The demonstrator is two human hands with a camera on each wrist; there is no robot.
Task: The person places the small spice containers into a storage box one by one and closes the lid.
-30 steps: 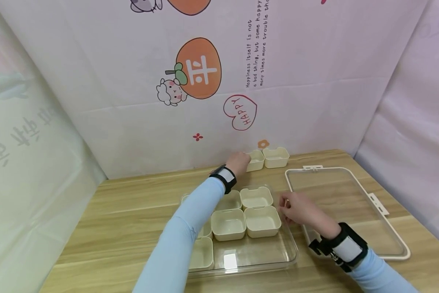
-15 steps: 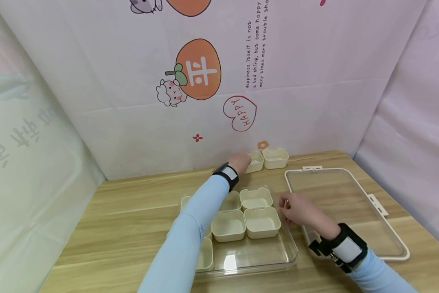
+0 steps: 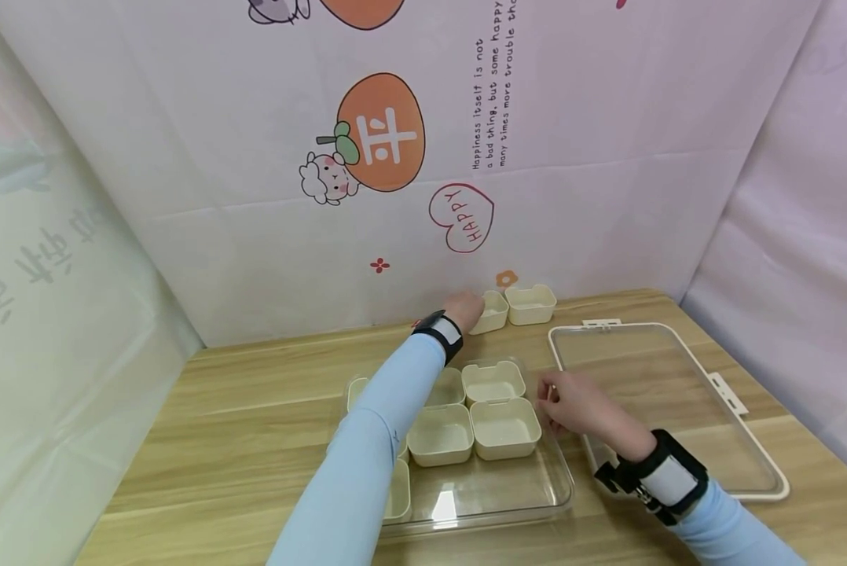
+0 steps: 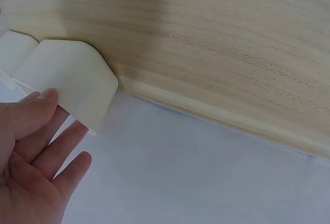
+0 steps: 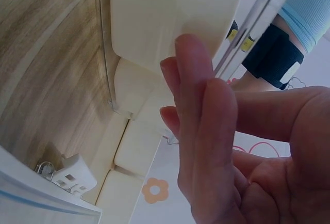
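Observation:
At the table's back edge my left hand [image 3: 463, 312] pinches the rim of a small cream box [image 3: 493, 312], thumb on one side and fingers on the other. The left wrist view shows that box [image 4: 72, 77] tilted in the camera's frame, touching a second one [image 4: 15, 53]. A similar cream box [image 3: 531, 305] stands to its right. My right hand [image 3: 579, 405] is beside the right edge of a clear tray [image 3: 494, 491], its fingers [image 5: 196, 74] loosely bent with nothing seen between them. Whether they touch the tray wall I cannot tell. My left forearm hides part of the tray.
Several cream boxes [image 3: 441, 436] stand in the tray, mostly toward its back and left. A clear lid [image 3: 650, 393] with a white frame and clips lies to the right on the wooden table [image 3: 240, 409]. A printed cloth [image 3: 254, 267] hangs right behind the table.
My left hand and forearm have shifted very slightly to the right, still at the same box. The right hand, tray and lid stay in place.

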